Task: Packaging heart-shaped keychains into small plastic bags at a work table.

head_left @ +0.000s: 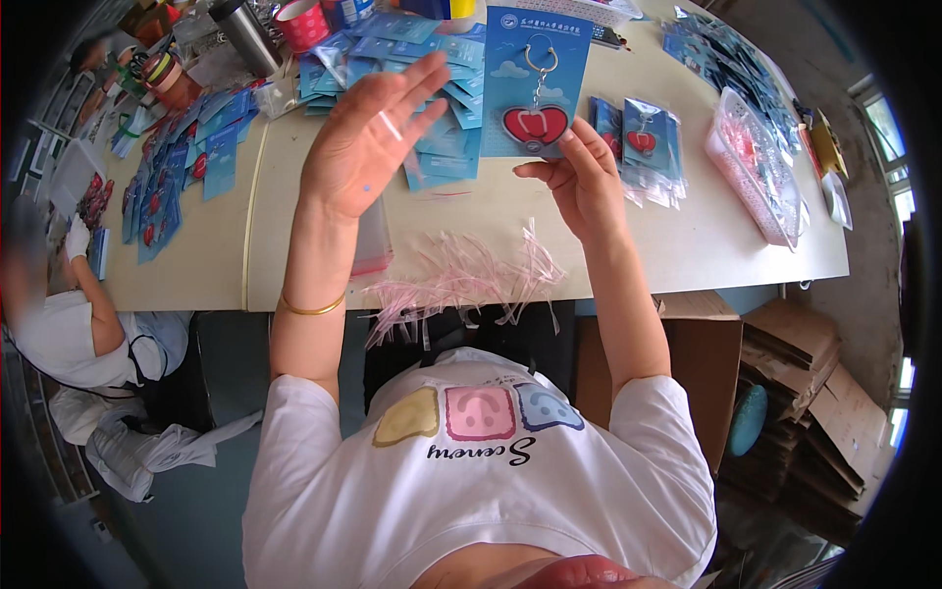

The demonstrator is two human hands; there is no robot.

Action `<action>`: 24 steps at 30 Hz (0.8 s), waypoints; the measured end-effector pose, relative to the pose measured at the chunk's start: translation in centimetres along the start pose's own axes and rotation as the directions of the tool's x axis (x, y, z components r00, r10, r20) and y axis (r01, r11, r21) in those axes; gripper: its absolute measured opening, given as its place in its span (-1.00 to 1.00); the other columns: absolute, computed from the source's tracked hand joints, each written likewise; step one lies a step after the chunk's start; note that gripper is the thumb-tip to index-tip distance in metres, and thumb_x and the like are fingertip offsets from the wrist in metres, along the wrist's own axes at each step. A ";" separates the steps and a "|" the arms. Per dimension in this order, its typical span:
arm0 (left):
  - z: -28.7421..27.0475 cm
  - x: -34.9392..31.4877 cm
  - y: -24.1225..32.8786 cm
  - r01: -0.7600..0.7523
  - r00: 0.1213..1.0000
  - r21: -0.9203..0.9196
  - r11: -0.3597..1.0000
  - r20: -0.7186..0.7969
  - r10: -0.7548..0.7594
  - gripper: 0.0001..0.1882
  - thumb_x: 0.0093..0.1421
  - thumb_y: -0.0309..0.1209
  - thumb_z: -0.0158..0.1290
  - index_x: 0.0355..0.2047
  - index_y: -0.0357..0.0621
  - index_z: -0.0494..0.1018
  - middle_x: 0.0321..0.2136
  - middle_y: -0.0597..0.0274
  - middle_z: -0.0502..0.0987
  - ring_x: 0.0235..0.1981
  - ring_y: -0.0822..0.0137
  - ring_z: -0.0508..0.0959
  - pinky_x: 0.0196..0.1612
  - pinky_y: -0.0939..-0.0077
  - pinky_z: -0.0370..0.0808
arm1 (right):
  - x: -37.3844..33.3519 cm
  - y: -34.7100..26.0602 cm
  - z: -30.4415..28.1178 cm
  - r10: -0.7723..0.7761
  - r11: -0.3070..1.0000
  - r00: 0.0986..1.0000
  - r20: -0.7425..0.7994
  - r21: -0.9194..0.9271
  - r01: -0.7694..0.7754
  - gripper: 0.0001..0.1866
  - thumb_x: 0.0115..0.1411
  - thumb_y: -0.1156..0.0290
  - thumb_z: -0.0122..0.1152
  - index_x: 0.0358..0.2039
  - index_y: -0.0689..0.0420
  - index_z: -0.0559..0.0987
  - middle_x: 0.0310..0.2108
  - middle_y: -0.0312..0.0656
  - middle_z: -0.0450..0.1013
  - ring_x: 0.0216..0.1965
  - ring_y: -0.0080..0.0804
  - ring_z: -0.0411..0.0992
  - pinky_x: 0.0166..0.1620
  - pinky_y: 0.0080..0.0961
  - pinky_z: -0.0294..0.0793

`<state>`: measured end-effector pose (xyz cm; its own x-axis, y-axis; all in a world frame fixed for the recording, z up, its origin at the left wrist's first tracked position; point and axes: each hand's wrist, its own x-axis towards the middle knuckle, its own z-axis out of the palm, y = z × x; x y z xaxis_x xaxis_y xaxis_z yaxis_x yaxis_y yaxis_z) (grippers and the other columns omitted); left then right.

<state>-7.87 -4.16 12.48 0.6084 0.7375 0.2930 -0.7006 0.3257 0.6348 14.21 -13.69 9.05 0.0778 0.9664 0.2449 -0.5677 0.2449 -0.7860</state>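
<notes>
My right hand point(586, 182) pinches the lower right corner of a blue backing card point(505, 79), held up above the table. A red heart-shaped keychain point(536, 125) with a metal ring and short chain is fixed to the card's front. To the left of it my left hand point(363, 137) is raised, fingers spread, with nothing held and a pale band around one finger. Behind the hands lies a heap of blue cards point(446, 147). Pink-clear plastic strips point(471, 275) lie in a tangle at the table's near edge, below both hands.
Bagged keychain cards point(648, 147) are stacked right of my right hand, beside a pink plastic basket point(756, 177). More cards point(172, 196) spread at left near a co-worker's gloved hand point(77, 239). A steel tumbler point(245, 37) stands at the back. Flattened cardboard point(824, 412) leans at lower right.
</notes>
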 end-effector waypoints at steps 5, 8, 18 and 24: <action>0.6 1.3 -2.6 0.111 0.994 -0.002 0.994 0.011 -0.111 -0.84 0.12 -0.37 0.15 -0.27 -0.07 0.57 -0.11 0.20 0.51 -0.02 0.40 0.43 0.08 0.45 0.30 | -0.4 1.2 1.7 0.046 0.998 0.999 -0.026 -0.036 -0.047 -0.69 0.32 0.40 -0.14 -0.01 0.30 0.38 -0.15 -0.19 0.46 -0.21 -0.46 0.49 -0.21 -0.49 0.57; 1.1 1.3 -3.1 0.102 0.982 -0.018 0.995 -0.158 -0.103 -0.80 0.10 -0.38 0.17 -0.25 -0.12 0.54 -0.15 0.24 0.52 -0.10 0.41 0.46 0.04 0.47 0.35 | -0.6 2.0 3.5 -0.049 0.968 0.974 -0.222 -0.252 -0.008 -0.63 0.24 0.48 -0.02 0.06 0.27 0.28 -0.15 -0.24 0.42 -0.18 -0.40 0.43 -0.15 -0.46 0.49; 2.9 0.6 -3.7 -0.049 0.940 -0.047 0.998 -0.339 0.030 -0.76 0.11 -0.37 0.15 -0.22 -0.18 0.48 -0.24 0.26 0.51 -0.22 0.35 0.52 -0.16 0.28 0.52 | -0.3 2.6 5.9 -0.558 -0.229 0.749 0.357 -0.934 0.275 -0.49 -0.12 0.30 0.38 -0.10 0.06 0.48 -0.17 -0.13 0.36 -0.17 -0.15 0.26 -0.12 -0.31 0.26; 3.0 -0.6 -3.3 -0.062 0.947 0.090 0.994 -0.309 0.087 -0.79 0.08 -0.39 0.18 -0.28 -0.20 0.54 -0.31 0.25 0.56 -0.30 0.45 0.52 -0.20 0.43 0.50 | 0.9 3.5 5.8 -0.562 -0.193 0.730 0.389 -0.920 0.342 -0.46 -0.17 0.31 0.45 -0.14 0.09 0.46 -0.28 -0.19 0.42 -0.38 -0.25 0.39 -0.35 -0.39 0.41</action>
<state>-4.81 -7.47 12.40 0.4003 0.9095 0.1117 -0.7006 0.2252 0.6771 7.54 -12.40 9.80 0.0569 0.5370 0.8417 0.8899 0.3548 -0.2866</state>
